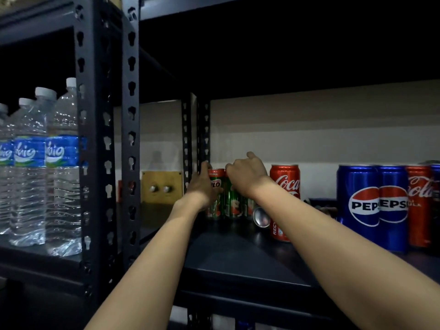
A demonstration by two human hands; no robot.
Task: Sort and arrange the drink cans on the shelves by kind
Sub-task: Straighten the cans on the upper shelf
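Because both forearms stretch across the bare front of the dark shelf board (238, 263), anything standing near them is at risk from an elbow or wrist. Nearest, at the right, two blue Pepsi cans (371, 206) stand touching each other, with a red Coca-Cola can (420, 206) just behind them; the right forearm passes close to their left, and a sideways swing could knock them over. Further in, a tall Coca-Cola can (284, 186) stands partly hidden by that forearm, and a can lying on its side (261, 217) shows its silver end just beside it. That one can roll, and a nudge from the wrist could send it toward the shelf edge or into the upright cans.

Deeper still, by the rear shelf post (203, 134), stand the green Milo cans (232, 201), close together. The left hand (202, 186) curls round the leftmost one from the side, fingers reaching its top. The right hand (246, 175) rests over the top of the next can, fingers bent down on it, though whether it truly grips cannot be told. Tall, narrow cans packed this tight tip easily: pulling one out at a tilt could topple its neighbours. Water bottles (31, 163) fill the left bay, well apart.
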